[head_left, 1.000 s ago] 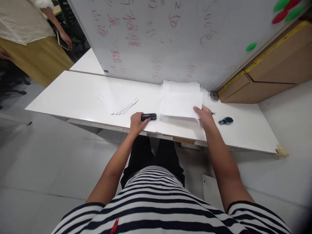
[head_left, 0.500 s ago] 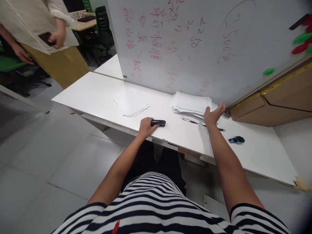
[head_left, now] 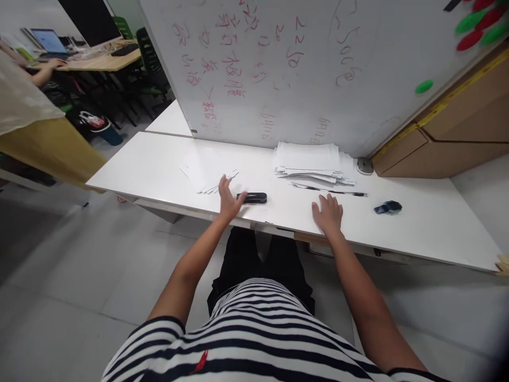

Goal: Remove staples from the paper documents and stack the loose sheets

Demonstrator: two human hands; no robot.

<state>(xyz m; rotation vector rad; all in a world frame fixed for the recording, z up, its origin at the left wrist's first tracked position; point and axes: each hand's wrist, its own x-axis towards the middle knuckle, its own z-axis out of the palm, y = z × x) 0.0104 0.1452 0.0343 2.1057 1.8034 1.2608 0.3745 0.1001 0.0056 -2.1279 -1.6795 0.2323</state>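
Note:
My left hand (head_left: pixel 228 197) hovers open over the white table (head_left: pixel 417 223), fingers stretched, just left of a black stapler (head_left: pixel 252 198) that lies free. My right hand (head_left: pixel 328 212) rests flat and open on the table near its front edge, holding nothing. Beyond it sits a tall stack of white papers (head_left: pixel 312 162) against the whiteboard (head_left: pixel 302 69), with a black pen (head_left: pixel 330 189) lying just in front of the stack. A smaller fan of sheets (head_left: pixel 204 174) lies to the left of my left hand.
A small dark object (head_left: pixel 388 207) lies on the table at right. Cardboard boxes (head_left: pixel 457 132) lean behind the table's right end. A person in a pale top and mustard skirt (head_left: pixel 35 132) stands at far left; desks with a laptop (head_left: pixel 50 41) stand behind.
My left hand let go of the stapler and opened. My right hand drew back from the paper stack and now lies flat near the table's front edge.

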